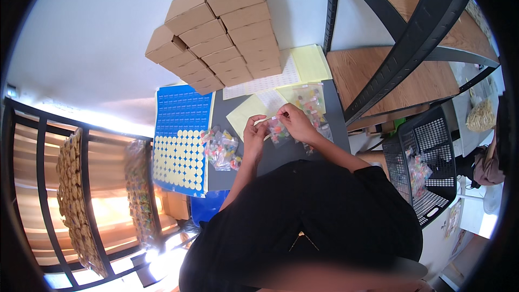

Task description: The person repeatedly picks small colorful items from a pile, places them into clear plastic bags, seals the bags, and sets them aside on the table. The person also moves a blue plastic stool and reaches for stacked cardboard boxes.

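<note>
A clear plastic bag of colourful candies (277, 132) lies between my hands over the grey tabletop (271, 160). My left hand (256, 129) pinches its upper left corner. Fingers of my right hand (294, 121) are at the bag's top edge, next to a small white label. Left of my left hand is a pile of similar candy bags (222, 150). More labelled candy bags (310, 97) lie in a row beyond and beside my right hand, partly hidden by it. A yellowish backing sheet (247, 111) lies just behind my left hand.
A blue sticker sheet (184, 107) with several round spots peeled off lies at the left. Cardboard boxes (243, 28) are stacked at the back. A black metal shelf post (405, 48) rises at the right, near a black plastic basket (429, 138) holding bags. A person (488, 166) is at the far right.
</note>
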Demonstrator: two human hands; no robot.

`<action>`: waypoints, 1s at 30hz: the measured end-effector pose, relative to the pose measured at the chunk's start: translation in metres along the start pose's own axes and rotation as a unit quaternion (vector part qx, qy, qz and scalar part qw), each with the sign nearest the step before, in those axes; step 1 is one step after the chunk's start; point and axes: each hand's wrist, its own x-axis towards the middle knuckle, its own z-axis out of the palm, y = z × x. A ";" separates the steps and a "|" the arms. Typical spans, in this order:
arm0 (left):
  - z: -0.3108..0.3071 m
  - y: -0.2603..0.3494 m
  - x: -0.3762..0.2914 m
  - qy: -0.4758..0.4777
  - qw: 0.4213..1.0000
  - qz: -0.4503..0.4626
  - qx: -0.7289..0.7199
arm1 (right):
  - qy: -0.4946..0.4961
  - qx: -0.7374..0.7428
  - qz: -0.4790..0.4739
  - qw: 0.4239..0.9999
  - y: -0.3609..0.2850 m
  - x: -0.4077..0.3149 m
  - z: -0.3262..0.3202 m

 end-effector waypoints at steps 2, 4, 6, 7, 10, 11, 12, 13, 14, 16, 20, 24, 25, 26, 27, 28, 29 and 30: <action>-0.001 -0.001 0.002 -0.001 1.000 -0.003 0.005 | -0.005 0.006 0.010 1.000 0.000 0.000 -0.001; 0.000 0.000 0.003 0.000 1.000 -0.005 0.010 | -0.004 0.006 0.007 1.000 -0.001 0.000 -0.002; 0.001 0.001 0.003 0.010 1.000 -0.014 0.020 | -0.006 0.007 0.008 1.000 -0.001 0.001 -0.003; 0.001 0.001 0.003 0.003 1.000 -0.005 0.012 | -0.008 0.005 0.007 1.000 -0.002 0.001 -0.004; 0.004 0.002 0.002 0.001 1.000 -0.005 0.003 | -0.011 -0.005 0.007 1.000 -0.003 0.001 -0.006; 0.004 0.003 0.003 0.000 1.000 -0.005 0.003 | -0.016 -0.005 0.013 1.000 -0.003 0.001 -0.006; 0.004 0.003 0.003 -0.003 1.000 -0.001 0.001 | -0.014 -0.010 0.003 1.000 -0.004 0.001 -0.007; 0.004 0.002 0.003 -0.002 1.000 -0.009 0.004 | -0.016 -0.011 -0.001 1.000 -0.004 0.001 -0.008; 0.003 0.002 0.004 -0.003 1.000 -0.011 0.005 | -0.021 -0.010 0.001 1.000 -0.004 0.001 -0.008; 0.002 0.001 0.004 -0.003 1.000 -0.014 0.012 | -0.020 -0.015 -0.012 1.000 -0.004 0.001 -0.010; 0.001 0.000 0.003 -0.003 1.000 -0.013 0.016 | -0.025 -0.027 -0.010 0.999 -0.003 0.001 -0.009; 0.004 0.000 0.002 -0.006 1.000 -0.006 0.012 | -0.019 -0.040 -0.024 0.999 -0.001 -0.001 -0.010; 0.005 0.000 0.002 -0.003 1.000 -0.004 0.013 | -0.019 -0.043 -0.021 0.999 0.000 -0.002 -0.010; 0.007 0.001 0.001 -0.001 1.000 -0.003 0.014 | -0.021 -0.043 -0.017 0.999 0.000 -0.002 -0.010; 0.009 0.001 0.001 0.002 1.000 -0.001 0.015 | -0.022 -0.047 -0.020 0.998 0.001 -0.002 -0.010; 0.012 0.001 0.000 0.005 1.000 0.000 0.018 | -0.023 -0.049 -0.022 0.998 0.001 -0.003 -0.010; 0.015 0.000 -0.002 0.009 1.000 0.002 0.022 | -0.027 -0.050 -0.019 0.998 0.002 -0.004 -0.010; 0.016 0.001 -0.003 0.007 1.000 0.010 0.019 | -0.025 -0.038 -0.020 0.999 0.002 -0.005 -0.009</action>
